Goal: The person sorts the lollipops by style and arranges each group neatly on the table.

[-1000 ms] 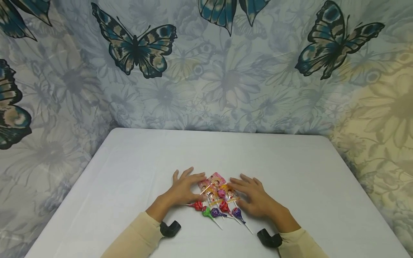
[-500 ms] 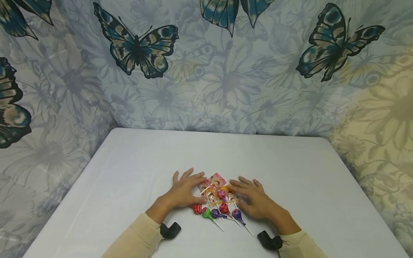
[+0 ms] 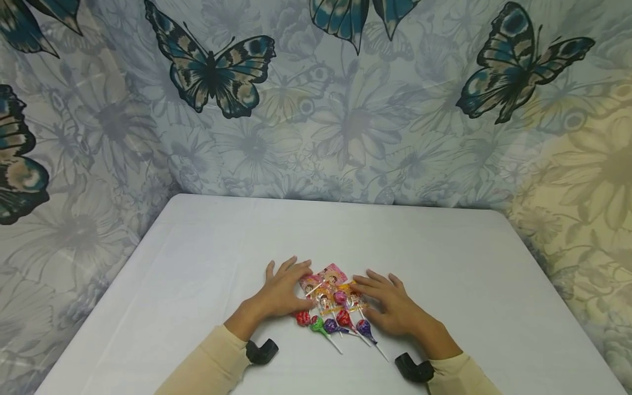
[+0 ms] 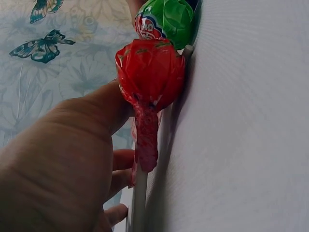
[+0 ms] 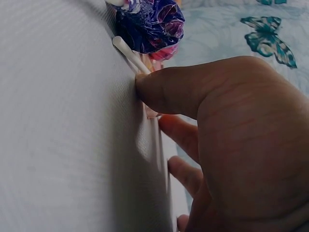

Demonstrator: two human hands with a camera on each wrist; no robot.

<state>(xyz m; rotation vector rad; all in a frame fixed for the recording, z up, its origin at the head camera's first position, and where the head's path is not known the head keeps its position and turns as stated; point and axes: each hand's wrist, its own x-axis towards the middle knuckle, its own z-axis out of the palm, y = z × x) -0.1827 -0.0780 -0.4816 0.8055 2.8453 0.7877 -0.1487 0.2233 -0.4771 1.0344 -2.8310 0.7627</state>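
Note:
In the head view, a small heap of candy lies on the white table between both hands. Pink character-print packets (image 3: 333, 274) and an orange-edged one (image 3: 324, 300) lie at the back, with a pink lollipop (image 3: 340, 297) on top. Toward the person are a green lollipop (image 3: 317, 325), a red one (image 3: 343, 317) and purple ones (image 3: 364, 327). My left hand (image 3: 282, 292) rests at the heap's left edge, fingers spread, its thumb just behind another red lollipop (image 4: 150, 75). My right hand (image 3: 387, 304) lies at the right edge, fingers spread, thumb tip by a white stick (image 5: 129, 52).
The white table (image 3: 222, 236) extends around the heap on all sides. Behind and beside it hangs cloth printed with flowers and butterflies (image 3: 212, 77). Black wrist mounts (image 3: 261, 351) sit at both cuffs.
The red lollipop by the left thumb has shifted slightly toward the person, and the pink packets have slid a little left at the left fingertips. The right hand stays nearly still.

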